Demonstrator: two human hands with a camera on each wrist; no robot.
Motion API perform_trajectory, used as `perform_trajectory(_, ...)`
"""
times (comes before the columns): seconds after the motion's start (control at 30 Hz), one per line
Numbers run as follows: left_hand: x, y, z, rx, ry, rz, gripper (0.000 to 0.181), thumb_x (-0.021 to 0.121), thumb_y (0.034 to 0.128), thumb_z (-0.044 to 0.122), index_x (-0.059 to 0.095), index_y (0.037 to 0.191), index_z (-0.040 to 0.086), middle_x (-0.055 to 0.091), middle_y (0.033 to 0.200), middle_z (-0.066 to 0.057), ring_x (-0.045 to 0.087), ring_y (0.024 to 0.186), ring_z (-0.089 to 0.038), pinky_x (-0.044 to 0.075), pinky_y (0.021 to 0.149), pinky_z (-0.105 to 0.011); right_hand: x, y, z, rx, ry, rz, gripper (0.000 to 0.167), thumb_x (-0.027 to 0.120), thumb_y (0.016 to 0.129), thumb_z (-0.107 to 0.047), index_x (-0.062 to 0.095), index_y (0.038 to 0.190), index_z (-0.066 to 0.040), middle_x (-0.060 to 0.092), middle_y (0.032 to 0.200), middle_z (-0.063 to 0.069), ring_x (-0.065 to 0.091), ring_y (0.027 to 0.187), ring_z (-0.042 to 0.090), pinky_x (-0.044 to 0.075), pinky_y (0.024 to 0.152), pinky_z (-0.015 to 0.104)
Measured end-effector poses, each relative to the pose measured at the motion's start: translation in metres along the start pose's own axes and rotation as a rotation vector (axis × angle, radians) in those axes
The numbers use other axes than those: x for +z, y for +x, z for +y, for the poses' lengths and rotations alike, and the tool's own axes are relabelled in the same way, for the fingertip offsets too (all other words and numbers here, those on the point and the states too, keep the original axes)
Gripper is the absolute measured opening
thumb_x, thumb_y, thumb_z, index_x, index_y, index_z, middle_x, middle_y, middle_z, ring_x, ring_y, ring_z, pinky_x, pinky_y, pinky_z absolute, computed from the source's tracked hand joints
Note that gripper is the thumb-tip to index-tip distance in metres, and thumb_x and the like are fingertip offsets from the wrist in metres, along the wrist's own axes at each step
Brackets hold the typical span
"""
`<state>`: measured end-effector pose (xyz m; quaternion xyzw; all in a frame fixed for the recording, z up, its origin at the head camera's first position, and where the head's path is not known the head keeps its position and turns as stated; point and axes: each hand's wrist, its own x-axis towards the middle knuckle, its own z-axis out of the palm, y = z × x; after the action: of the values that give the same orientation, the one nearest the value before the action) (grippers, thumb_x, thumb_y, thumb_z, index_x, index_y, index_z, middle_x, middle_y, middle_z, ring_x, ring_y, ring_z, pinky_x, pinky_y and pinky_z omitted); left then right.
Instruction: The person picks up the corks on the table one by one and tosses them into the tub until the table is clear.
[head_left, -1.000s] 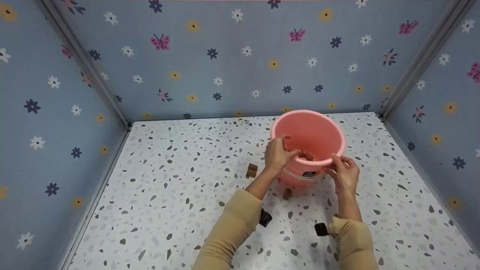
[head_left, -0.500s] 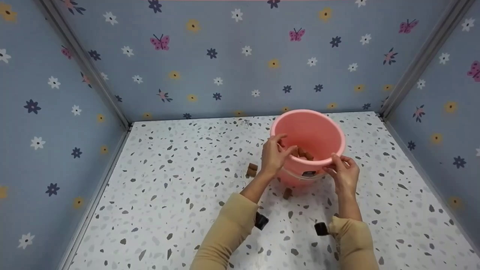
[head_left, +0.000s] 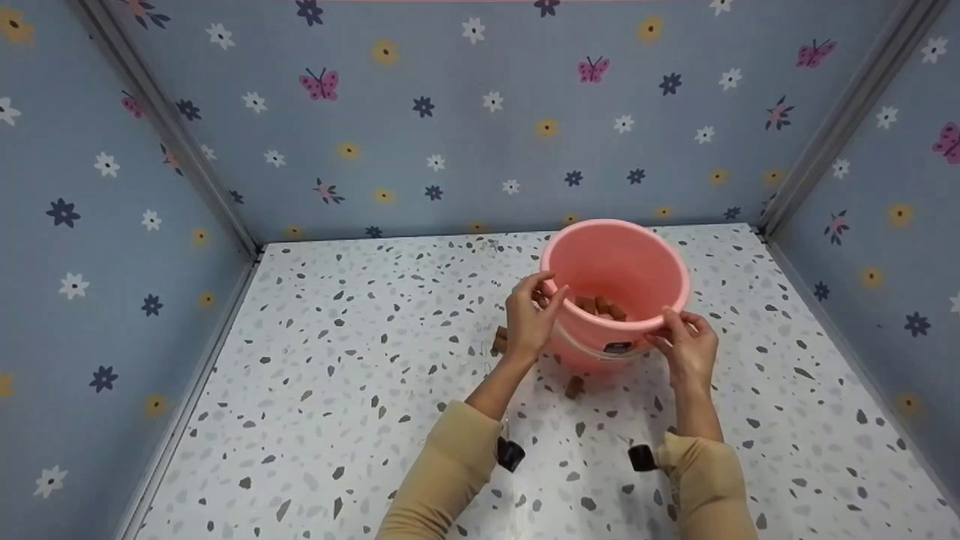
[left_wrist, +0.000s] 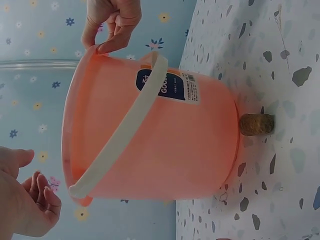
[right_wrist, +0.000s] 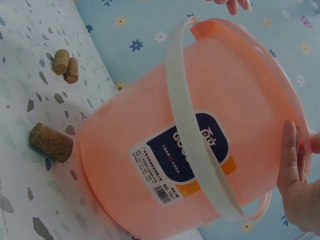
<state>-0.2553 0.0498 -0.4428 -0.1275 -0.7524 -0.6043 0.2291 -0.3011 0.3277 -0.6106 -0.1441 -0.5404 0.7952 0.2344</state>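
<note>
Seeing the bucket (head_left: 626, 255) upright on the right half of the table (head_left: 315, 405), mouth up, long axis about vertical, corks (head_left: 601, 305) inside. We've got the right hand (head_left: 692, 352) pinching the near-right rim, left hand (head_left: 530, 319) just clear of the left rim, fingers loosely curled, thumb spread from them. Outside, we count one loose cork (head_left: 574, 387) on its side by the base, long axis aimed roughly at the bucket, plus a pair (right_wrist: 61, 61) side by side further left.
</note>
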Motion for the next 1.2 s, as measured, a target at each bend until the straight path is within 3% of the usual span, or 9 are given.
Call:
perform_trajectory(0.2,-0.006,-0.009,-0.007,0.018,-0.064,0.053,0.023,0.066,0.0792,0.007,0.062,0.099,-0.004,0.054,0.070,-0.004,0.050,0.061,-0.012,0.043,0.050,-0.023,0.001,0.000,-0.001,0.007,0.023,-0.011,0.047,0.075,0.071,-0.026,0.052,0.102,0.001,0.061,0.091,0.025,0.062,0.076,0.034,0.050,0.060,0.041)
perform_trajectory(0.47,-0.011,-0.026,-0.018,-0.024,-0.082,0.087,0.020,0.065,0.0793,0.006,0.062,0.096,-0.005,0.056,0.069,-0.009,0.054,0.062,-0.018,0.044,0.050,-0.026,0.000,-0.001,-0.002,-0.002,0.069,-0.031,0.045,0.075,0.071,-0.022,0.051,0.100,0.002,0.060,0.091,0.026,0.062,0.074,0.035,0.050,0.059,0.042)
perform_trajectory(0.7,-0.020,-0.043,-0.002,-0.054,-0.077,0.094,0.016,0.063,0.0782,-0.003,0.060,0.093,-0.009,0.055,0.068,-0.018,0.054,0.062,-0.027,0.041,0.050,-0.020,-0.001,0.000,-0.001,-0.008,0.034,-0.021,0.047,0.074,0.071,-0.025,0.051,0.103,0.001,0.060,0.093,0.026,0.062,0.077,0.035,0.050,0.061,0.041)
perform_trajectory(0.8,-0.018,-0.049,-0.005,-0.077,-0.071,0.082,0.015,0.064,0.0773,-0.003,0.061,0.091,-0.008,0.055,0.067,-0.018,0.055,0.061,-0.027,0.041,0.050,-0.018,-0.001,-0.001,-0.001,-0.008,0.042,-0.022,0.047,0.074,0.071,-0.024,0.051,0.103,0.001,0.060,0.093,0.026,0.062,0.077,0.034,0.050,0.061,0.041)
perform_trajectory(1.03,-0.012,-0.065,-0.019,-0.138,-0.081,0.035,0.016,0.065,0.0765,-0.002,0.061,0.091,-0.008,0.058,0.068,-0.019,0.054,0.061,-0.029,0.041,0.050,-0.019,-0.001,-0.001,-0.001,-0.007,0.039,-0.016,0.047,0.075,0.071,-0.024,0.051,0.103,0.001,0.060,0.092,0.026,0.062,0.076,0.034,0.050,0.061,0.041)
perform_trajectory(1.2,0.002,-0.077,-0.054,-0.162,-0.057,0.015,0.021,0.069,0.0752,0.006,0.063,0.093,-0.004,0.059,0.069,-0.010,0.054,0.060,-0.017,0.042,0.049,-0.020,0.001,-0.002,-0.003,0.002,0.038,-0.011,0.047,0.075,0.071,-0.024,0.051,0.102,0.002,0.060,0.091,0.025,0.062,0.076,0.034,0.050,0.061,0.041)
